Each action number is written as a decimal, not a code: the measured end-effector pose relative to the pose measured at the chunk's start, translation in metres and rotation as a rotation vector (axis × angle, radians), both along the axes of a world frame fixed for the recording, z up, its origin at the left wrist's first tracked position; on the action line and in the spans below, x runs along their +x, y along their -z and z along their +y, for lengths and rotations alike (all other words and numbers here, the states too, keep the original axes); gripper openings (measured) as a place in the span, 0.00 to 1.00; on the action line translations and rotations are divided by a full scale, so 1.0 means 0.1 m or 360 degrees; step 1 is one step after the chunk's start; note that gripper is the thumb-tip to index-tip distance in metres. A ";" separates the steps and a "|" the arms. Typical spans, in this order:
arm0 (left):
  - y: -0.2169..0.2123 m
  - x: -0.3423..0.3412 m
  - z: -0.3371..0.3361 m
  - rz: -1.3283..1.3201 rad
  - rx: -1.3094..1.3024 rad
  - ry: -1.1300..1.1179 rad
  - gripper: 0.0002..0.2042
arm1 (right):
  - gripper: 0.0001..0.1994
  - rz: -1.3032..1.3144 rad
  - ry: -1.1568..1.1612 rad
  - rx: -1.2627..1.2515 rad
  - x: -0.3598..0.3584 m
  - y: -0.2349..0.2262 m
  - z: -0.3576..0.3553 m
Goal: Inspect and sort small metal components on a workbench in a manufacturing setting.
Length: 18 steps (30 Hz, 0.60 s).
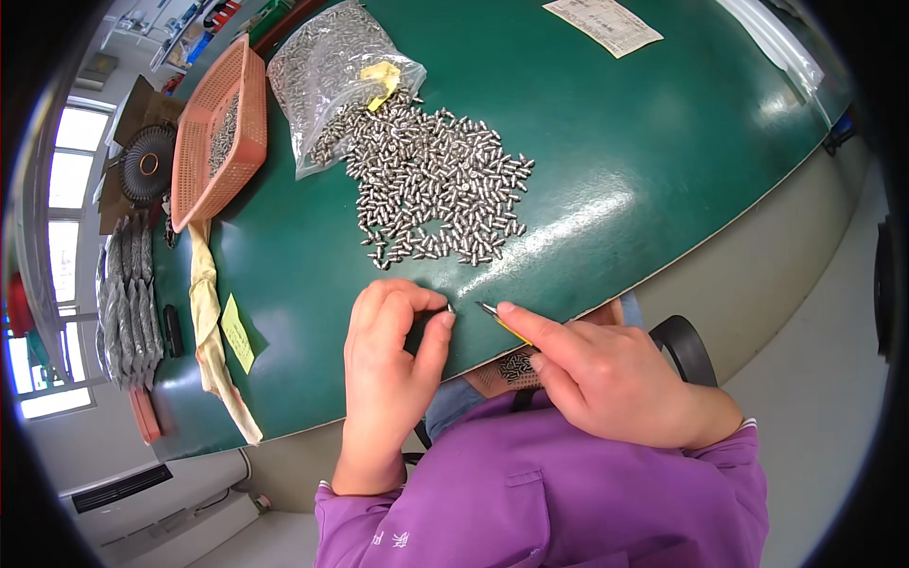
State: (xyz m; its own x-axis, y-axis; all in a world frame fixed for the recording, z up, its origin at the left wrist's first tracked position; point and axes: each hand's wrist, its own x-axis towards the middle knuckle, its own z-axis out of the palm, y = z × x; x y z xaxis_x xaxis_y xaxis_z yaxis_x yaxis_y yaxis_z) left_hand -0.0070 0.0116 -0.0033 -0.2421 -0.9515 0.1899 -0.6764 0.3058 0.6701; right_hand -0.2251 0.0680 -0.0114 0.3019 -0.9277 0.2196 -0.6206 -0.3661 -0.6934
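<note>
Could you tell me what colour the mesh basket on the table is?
Salmon-orange basket, seen in the head view.

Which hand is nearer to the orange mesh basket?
Left. The left hand lies below and right of the orange mesh basket, pinching a small metal piece; the right hand is farther right, holding a yellow-handled tool.

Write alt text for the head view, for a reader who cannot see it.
A left hand pinches one small metal part beside a thin yellow-handled tool in the right hand, above a green table with a pile of metal parts.
</note>
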 end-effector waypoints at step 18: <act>0.03 -0.01 0.00 -0.0041 -0.0004 0.0080 0.08 | 0.29 0.0091 0.0002 0.0100 0.12 -0.05 0.04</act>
